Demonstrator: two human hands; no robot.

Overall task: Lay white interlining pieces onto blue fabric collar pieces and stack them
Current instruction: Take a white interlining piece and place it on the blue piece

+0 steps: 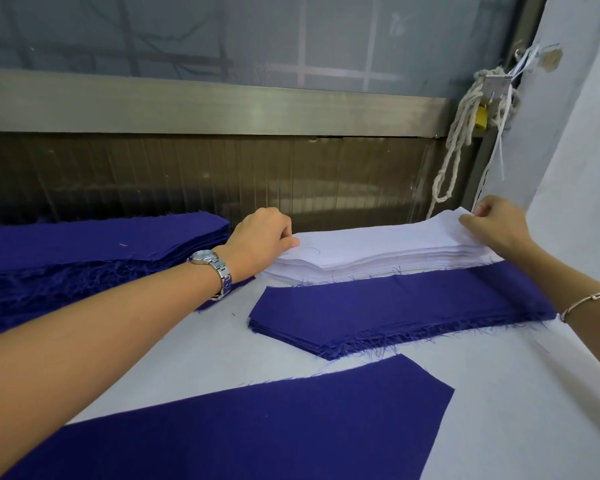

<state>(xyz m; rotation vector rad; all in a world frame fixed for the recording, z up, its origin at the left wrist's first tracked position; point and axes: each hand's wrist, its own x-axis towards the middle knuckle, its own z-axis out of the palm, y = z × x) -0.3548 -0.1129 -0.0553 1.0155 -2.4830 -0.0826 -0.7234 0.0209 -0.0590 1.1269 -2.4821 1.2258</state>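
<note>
Blue collar fabric shows in three places on the pale table point(499, 427). Largest is one single blue piece point(257, 427), flat across the bottom of the frame with its angled end toward the lower right. One thick blue stack point(101, 247) fills the left edge, frayed along its near side. One thinner blue stack point(395, 313) sits centre right. Its frayed near edge stays apart from the single piece, with a bare strip of table between them. One white interlining stack point(378, 251) lies just behind it, their long edges meeting. Bare table opens at the lower right.

The two hands are well apart. The left hand point(260, 237) holds the white stack's left end with curled fingers, and the right hand point(496, 226) pinches the top sheets at its right end. One wristwatch point(212, 268) circles the left wrist and one bangle point(589, 301) the right.
</note>
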